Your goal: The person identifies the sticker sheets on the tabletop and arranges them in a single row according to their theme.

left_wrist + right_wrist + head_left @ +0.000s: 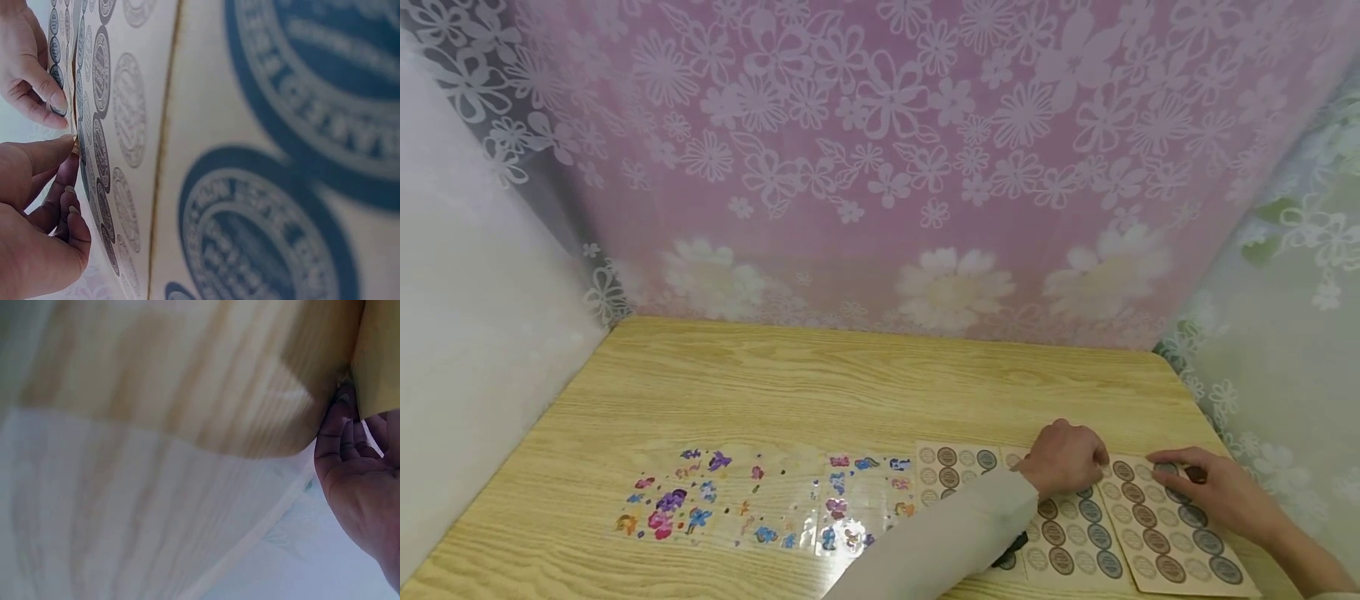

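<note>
Kraft-coloured sheets of round brown, blue and pale stickers lie overlapping at the table's right. My left hand [1063,458] reaches across to the rightmost sticker sheet [1157,533] and pinches its upper-left edge between thumb and forefinger, which the left wrist view shows closely. On the same sheet's far right edge, my right hand [1217,487] has its thumb over the top and its fingers at the edge. In the right wrist view, the right hand's fingers [340,434] go behind the sheet [381,356] close to the table surface.
Left of the kraft sheets lie clear sheets [775,508] with small colourful cartoon stickers. Part of a dark object [1011,550] shows beneath my left sleeve. The wooden table [820,383] meets floral curtains [880,167] behind and at both sides.
</note>
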Motion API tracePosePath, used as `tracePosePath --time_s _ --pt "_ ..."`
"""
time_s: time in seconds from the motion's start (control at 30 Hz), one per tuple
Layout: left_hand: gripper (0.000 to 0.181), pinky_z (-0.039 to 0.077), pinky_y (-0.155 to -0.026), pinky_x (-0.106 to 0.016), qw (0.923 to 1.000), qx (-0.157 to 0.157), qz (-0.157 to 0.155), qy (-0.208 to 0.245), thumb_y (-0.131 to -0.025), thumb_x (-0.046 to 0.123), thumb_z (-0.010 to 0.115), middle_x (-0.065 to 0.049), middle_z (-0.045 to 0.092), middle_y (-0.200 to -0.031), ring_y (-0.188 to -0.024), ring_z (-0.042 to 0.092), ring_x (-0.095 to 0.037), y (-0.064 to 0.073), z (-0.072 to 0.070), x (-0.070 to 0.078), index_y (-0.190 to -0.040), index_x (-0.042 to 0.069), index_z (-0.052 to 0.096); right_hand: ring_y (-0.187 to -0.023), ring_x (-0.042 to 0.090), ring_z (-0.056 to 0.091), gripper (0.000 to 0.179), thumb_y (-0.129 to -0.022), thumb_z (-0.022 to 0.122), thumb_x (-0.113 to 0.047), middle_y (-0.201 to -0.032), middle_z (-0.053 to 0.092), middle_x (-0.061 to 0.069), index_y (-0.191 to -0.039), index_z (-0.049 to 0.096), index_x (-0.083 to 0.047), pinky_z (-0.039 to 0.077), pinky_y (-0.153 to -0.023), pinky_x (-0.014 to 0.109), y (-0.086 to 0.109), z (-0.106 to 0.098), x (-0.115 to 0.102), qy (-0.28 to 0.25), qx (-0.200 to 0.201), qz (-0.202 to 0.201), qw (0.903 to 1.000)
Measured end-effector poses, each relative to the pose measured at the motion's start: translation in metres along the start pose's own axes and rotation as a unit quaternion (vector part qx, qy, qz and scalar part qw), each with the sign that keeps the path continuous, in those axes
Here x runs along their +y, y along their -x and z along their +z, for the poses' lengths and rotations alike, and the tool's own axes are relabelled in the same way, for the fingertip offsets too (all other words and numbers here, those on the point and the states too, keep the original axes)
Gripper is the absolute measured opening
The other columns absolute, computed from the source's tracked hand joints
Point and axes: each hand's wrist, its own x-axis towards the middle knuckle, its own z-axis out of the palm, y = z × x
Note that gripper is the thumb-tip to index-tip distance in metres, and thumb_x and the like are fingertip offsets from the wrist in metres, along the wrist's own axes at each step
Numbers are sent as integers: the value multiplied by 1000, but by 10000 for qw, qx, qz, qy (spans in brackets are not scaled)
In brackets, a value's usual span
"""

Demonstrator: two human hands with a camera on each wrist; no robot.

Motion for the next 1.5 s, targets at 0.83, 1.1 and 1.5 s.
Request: tracePosePath --time_s 0.83,1.1,1.5 --pt "12 31 -73 -25 9916 -83 -388 -1229 -93 39 61 27 58 -85 -76 38 -5 5 -3 9 -90 49 68 -74 18 53 14 -86 72 -15 -105 53 20 -96 69 -6 45 -56 29 3 15 -4 755 940 -454 9917" --pt "21 25 -75 -29 9818 -385 -305 -1833 -92 44 57 14 47 -79 -81 33 -11 7 -3 16 -73 38 58 -77 32 56 17 -87 72 -17 -101 55 24 -92 68 -2 47 -63 47 0 12 -14 1046 900 -302 9900" --pt "33 23 -77 -27 9764 -263 84 -2143 -94 54 46 15 39 -107 -91 28 -9 21 -25 4 -127 51 45 -77 28 57 25 -92 65 -17 -106 51 31 -103 61 5 47 -61 42 1 6 -17 909 494 -244 9943"
